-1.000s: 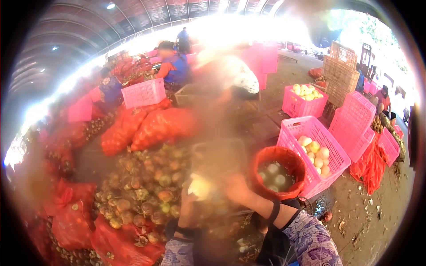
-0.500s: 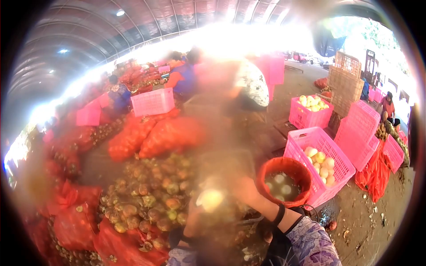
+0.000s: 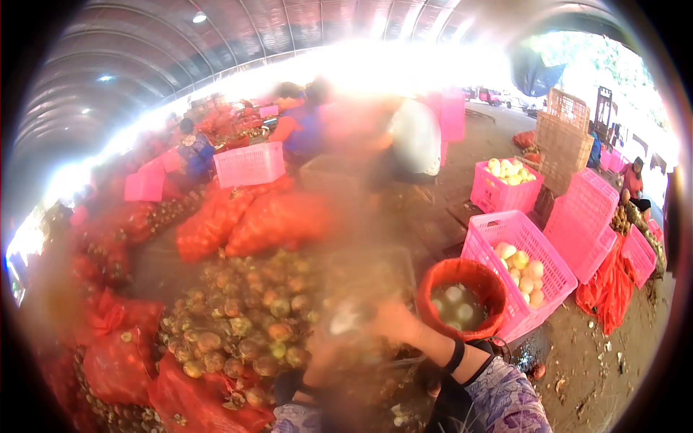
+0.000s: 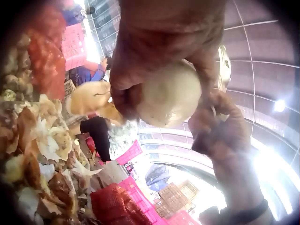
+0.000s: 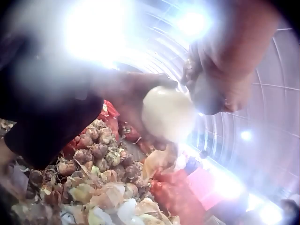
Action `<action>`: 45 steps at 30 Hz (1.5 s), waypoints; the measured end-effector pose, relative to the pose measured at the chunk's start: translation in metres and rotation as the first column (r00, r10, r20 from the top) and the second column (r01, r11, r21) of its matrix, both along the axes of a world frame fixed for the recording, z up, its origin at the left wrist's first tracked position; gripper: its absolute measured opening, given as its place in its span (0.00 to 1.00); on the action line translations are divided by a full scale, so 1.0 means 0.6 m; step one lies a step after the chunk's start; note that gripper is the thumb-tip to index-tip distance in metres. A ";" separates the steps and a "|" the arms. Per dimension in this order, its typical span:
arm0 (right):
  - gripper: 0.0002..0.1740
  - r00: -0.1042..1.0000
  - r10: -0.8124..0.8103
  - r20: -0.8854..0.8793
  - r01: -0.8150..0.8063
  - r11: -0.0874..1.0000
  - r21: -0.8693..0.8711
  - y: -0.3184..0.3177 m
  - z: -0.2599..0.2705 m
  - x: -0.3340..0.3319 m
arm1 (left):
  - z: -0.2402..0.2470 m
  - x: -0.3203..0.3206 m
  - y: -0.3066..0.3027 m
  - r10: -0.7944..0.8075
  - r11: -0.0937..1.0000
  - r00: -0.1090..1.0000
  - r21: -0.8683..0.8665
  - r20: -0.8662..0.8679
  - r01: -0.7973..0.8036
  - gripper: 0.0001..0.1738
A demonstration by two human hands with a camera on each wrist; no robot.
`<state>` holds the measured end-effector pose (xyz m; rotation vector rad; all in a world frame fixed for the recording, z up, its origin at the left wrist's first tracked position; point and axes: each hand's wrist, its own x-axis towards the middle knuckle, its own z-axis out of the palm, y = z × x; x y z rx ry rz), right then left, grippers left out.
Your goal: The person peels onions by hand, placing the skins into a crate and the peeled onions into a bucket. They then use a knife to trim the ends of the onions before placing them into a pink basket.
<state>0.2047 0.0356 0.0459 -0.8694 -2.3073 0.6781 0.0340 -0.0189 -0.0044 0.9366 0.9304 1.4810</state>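
My left hand grips a peeled white onion, its fingers curled round the sides. The same pale bulb shows in the right wrist view. Close beside it is my right hand, fingers curled around a small dark grey object whose kind I cannot tell. A piece of brown onion skin appears just past the left hand. In the head view a blur covers much of both hands, the left and the right. Below lie loose peelings.
Unpeeled onions form a heap at the left, among red net sacks. On the right stand a red-lined bucket of water with peeled onions and a pink crate holding more. Other people sit farther back.
The view has tilted slightly upward since a second ago. Both hands stay close together at the onion, which looks whiter and less yellow in the head view now.
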 end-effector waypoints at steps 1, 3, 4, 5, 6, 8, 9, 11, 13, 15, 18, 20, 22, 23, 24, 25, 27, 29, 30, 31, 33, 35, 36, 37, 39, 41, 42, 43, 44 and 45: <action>0.21 0.961 -0.148 0.233 0.132 0.988 0.081 0.018 -0.001 0.007 | -0.001 0.000 -0.003 -0.008 1.000 0.998 0.028 -0.061 0.010 0.34; 0.20 0.847 -0.296 0.442 0.238 0.954 0.183 0.046 -0.009 0.011 | 0.010 0.006 -0.009 -0.048 0.995 0.997 0.085 -0.053 0.052 0.36; 0.16 0.972 -0.234 -0.026 0.234 0.955 0.183 0.057 -0.014 0.011 | 0.019 0.010 -0.008 -0.085 0.984 0.995 0.153 -0.046 0.092 0.38; 0.14 0.865 -0.121 -0.487 0.235 0.955 0.180 0.067 -0.022 0.013 | 0.013 0.010 -0.004 -0.091 0.985 0.995 0.141 -0.043 0.096 0.38; 0.14 0.866 -0.135 -0.481 0.239 0.957 0.162 0.075 -0.034 0.023 | 0.000 0.007 0.001 -0.122 0.983 0.991 0.143 0.047 0.114 0.40; 0.12 0.933 -0.351 -0.080 0.352 0.840 0.413 0.090 -0.067 0.050 | 0.021 0.020 -0.014 -0.167 0.979 0.961 0.155 0.219 0.135 0.43; 0.12 0.931 -0.358 -0.075 0.357 0.843 0.401 0.097 -0.085 0.054 | 0.023 0.023 -0.013 -0.170 0.980 0.960 0.141 0.221 0.141 0.43; 0.12 0.944 -0.193 -0.267 0.133 0.965 -0.227 0.104 -0.086 0.049 | 0.026 0.022 -0.008 -0.146 0.985 0.914 0.139 0.378 0.100 0.43; 0.10 0.947 -0.232 -0.224 0.251 0.966 0.061 0.059 -0.051 0.048 | 0.016 0.019 0.004 -0.159 0.975 0.927 0.201 0.339 0.094 0.42; 0.11 0.941 -0.275 -0.195 0.329 0.877 0.350 0.031 -0.029 0.036 | 0.010 0.018 0.011 -0.151 0.974 0.928 0.211 0.339 0.082 0.40; 0.10 0.951 -0.087 -0.296 0.157 0.963 0.221 -0.001 -0.048 0.012 | -0.019 0.005 0.010 -0.160 0.984 0.826 0.021 0.541 0.177 0.36; 0.10 0.954 -0.270 0.134 0.216 0.923 0.319 -0.020 -0.044 0.001 | -0.017 0.018 0.028 -0.115 0.992 0.854 0.104 0.508 0.072 0.35; 0.22 0.940 -0.234 0.249 0.181 0.959 0.218 -0.024 -0.031 0.001 | -0.018 0.026 0.034 -0.069 0.981 0.875 0.190 0.479 -0.027 0.33; 0.37 0.916 -0.183 0.356 0.153 0.982 0.110 -0.023 -0.027 0.002 | -0.013 0.028 0.030 -0.095 0.982 0.852 0.186 0.515 -0.003 0.32; 0.37 0.916 -0.183 0.357 0.153 0.982 0.111 -0.015 -0.049 0.002 | -0.008 0.029 0.027 -0.121 0.982 0.826 0.185 0.550 0.021 0.31; 0.39 0.966 -0.143 0.216 0.115 0.984 0.136 -0.001 -0.089 0.003 | 0.000 0.033 0.023 -0.122 0.982 0.826 0.186 0.550 0.021 0.31; 0.42 0.993 -0.095 0.072 0.082 0.983 0.166 0.007 -0.104 0.007 | 0.016 0.041 0.016 -0.172 0.985 0.732 0.125 0.659 0.119 0.32; 0.42 0.932 -0.256 0.257 0.062 0.811 0.582 0.006 -0.079 0.011 | -0.003 0.036 0.018 -0.161 0.987 0.739 0.121 0.654 0.107 0.32; 0.42 0.931 -0.257 0.258 0.062 0.811 0.581 0.006 -0.071 0.011 | -0.016 0.032 0.019 -0.148 0.989 0.747 0.116 0.648 0.095 0.32; 0.27 0.941 -0.276 0.197 0.091 0.765 0.637 0.006 -0.064 0.008 | -0.038 0.025 0.025 -0.148 0.989 0.746 0.115 0.649 0.096 0.32; 0.15 0.947 -0.291 0.137 0.119 0.713 0.691 0.006 -0.044 0.008 | -0.076 0.014 0.040 -0.184 0.975 0.597 0.066 0.781 0.214 0.32; 0.16 0.970 -0.237 0.057 0.203 0.914 0.350 0.003 -0.018 0.008 | -0.054 0.022 0.032 -0.149 0.987 0.709 0.062 0.690 0.147 0.32; 0.16 0.970 -0.235 0.058 0.200 0.913 0.354 -0.003 -0.010 0.008 | -0.037 0.027 0.025 -0.101 0.995 0.805 0.063 0.584 0.079 0.31; 0.16 0.961 -0.257 0.106 0.177 0.859 0.480 -0.008 -0.001 0.010 | -0.021 0.029 0.018 -0.101 0.995 0.805 0.068 0.584 0.075 0.31; 0.15 0.948 -0.281 0.153 0.138 0.791 0.595 -0.012 -0.001 0.006 | 0.006 0.033 0.003 -0.162 0.986 0.797 0.076 0.582 0.145 0.30; 0.11 0.958 -0.209 -0.197 0.256 0.932 0.256 -0.018 -0.017 -0.002 | 0.023 0.035 -0.009 -0.158 0.987 0.807 0.088 0.569 0.132 0.30; 0.11 0.958 -0.208 -0.198 0.255 0.932 0.257 -0.020 -0.022 -0.002 | 0.027 0.036 -0.012 -0.157 0.988 0.817 0.102 0.556 0.120 0.29; 0.09 0.959 -0.251 -0.130 0.281 0.899 0.336 -0.020 -0.025 -0.002 | 0.021 0.034 -0.009 -0.157 0.987 0.817 0.103 0.554 0.121 0.29; 0.08 0.952 -0.299 -0.064 0.298 0.860 0.415 -0.021 -0.029 -0.002 | 0.011 0.032 -0.004 -0.138 0.990 0.832 0.104 0.537 0.097 0.29; 0.08 0.951 -0.301 -0.067 0.301 0.858 0.416 -0.019 -0.036 -0.001 | 0.006 0.031 0.000 -0.120 0.991 0.846 0.107 0.520 0.074 0.28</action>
